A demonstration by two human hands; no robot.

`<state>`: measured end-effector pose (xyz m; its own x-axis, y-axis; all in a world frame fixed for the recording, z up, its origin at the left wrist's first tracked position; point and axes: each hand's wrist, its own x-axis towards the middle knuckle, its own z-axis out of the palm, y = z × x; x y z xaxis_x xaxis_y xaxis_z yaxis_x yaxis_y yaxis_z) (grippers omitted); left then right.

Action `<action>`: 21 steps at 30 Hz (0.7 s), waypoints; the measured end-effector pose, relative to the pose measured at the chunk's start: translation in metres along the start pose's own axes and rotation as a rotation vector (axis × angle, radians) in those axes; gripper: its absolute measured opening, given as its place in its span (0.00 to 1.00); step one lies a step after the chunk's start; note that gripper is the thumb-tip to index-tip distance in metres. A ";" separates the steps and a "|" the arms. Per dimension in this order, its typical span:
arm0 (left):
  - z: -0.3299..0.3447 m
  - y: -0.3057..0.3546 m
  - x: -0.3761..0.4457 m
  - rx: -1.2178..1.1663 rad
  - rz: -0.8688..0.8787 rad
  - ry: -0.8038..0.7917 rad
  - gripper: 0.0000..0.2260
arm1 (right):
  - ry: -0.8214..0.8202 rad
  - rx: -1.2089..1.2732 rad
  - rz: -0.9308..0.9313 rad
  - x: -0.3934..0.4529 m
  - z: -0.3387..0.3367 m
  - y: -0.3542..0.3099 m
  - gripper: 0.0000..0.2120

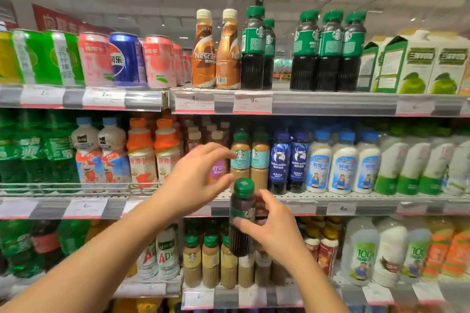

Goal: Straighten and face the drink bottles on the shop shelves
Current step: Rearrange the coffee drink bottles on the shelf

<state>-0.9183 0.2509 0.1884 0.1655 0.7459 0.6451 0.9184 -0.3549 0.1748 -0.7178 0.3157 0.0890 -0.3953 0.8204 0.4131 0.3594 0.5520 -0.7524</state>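
At centre frame, the right hand gripped a dark coffee bottle clear of the shelves, apparently for re-facing; the left hand hovered with fingers released.

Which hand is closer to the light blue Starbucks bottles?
Left. The left hand reaches just beside the blue-label bottles; the right hand is lower, holding a dark bottle.

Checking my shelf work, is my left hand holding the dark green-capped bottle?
No, the right hand grips the dark bottle; the left hand is open.

Shelves of bottles (cans too)
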 end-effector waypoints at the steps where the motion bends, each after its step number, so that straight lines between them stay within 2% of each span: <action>1: -0.004 0.000 0.009 0.082 0.034 0.060 0.21 | 0.028 -0.001 -0.008 0.002 -0.009 -0.002 0.25; 3: -0.009 0.000 0.025 0.239 0.081 0.156 0.25 | 0.072 -0.024 -0.035 0.007 -0.027 -0.007 0.23; 5: -0.008 -0.001 0.042 0.360 0.087 0.187 0.28 | 0.115 -0.044 -0.049 0.012 -0.041 -0.012 0.21; 9: 0.008 0.002 0.068 0.479 0.081 0.133 0.32 | 0.195 -0.033 -0.052 0.027 -0.058 -0.016 0.26; 12: 0.020 0.005 0.078 0.537 0.078 0.102 0.32 | 0.270 -0.030 -0.079 0.036 -0.070 -0.022 0.26; 14: 0.026 0.002 0.080 0.575 0.078 0.123 0.32 | 0.324 -0.027 -0.108 0.040 -0.080 -0.032 0.22; 21: 0.033 -0.008 0.082 0.656 0.135 0.148 0.31 | 0.565 -0.011 -0.266 0.084 -0.136 -0.098 0.19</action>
<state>-0.9002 0.3337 0.2155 0.2858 0.6175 0.7328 0.9287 0.0101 -0.3707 -0.6712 0.3507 0.2665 0.0348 0.6050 0.7954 0.3198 0.7473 -0.5824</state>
